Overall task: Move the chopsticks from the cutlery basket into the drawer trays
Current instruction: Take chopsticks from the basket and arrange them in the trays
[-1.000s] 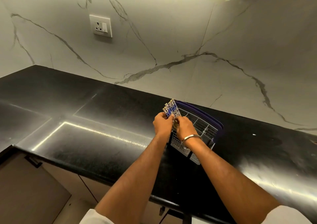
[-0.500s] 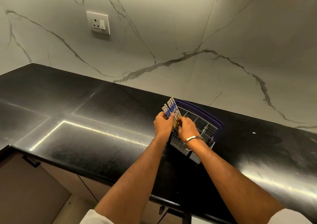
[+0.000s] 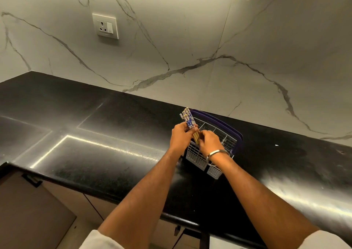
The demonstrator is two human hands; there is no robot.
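Note:
A white slatted cutlery basket (image 3: 198, 156) with a dark purple rim stands on the black countertop (image 3: 99, 149) near the wall. A bundle of chopsticks (image 3: 187, 118) with blue-and-white patterned tops and tan shafts sticks up at the basket's left end. My left hand (image 3: 180, 137) is closed around the bundle from the left. My right hand (image 3: 208, 141), a metal bangle on its wrist, pinches the tan shafts from the right, over the basket. The lower ends of the chopsticks are hidden by my hands.
A marble-patterned wall with a white power socket (image 3: 105, 26) rises behind the counter. Below the counter's front edge are brown cabinet fronts with a dark handle (image 3: 31, 180) at the left and another dark fitting (image 3: 177, 229) near the middle. No drawer trays are visible.
Both hands stay on the chopstick bundle at the basket; the bundle has shifted only slightly between them. The view has tilted a little.

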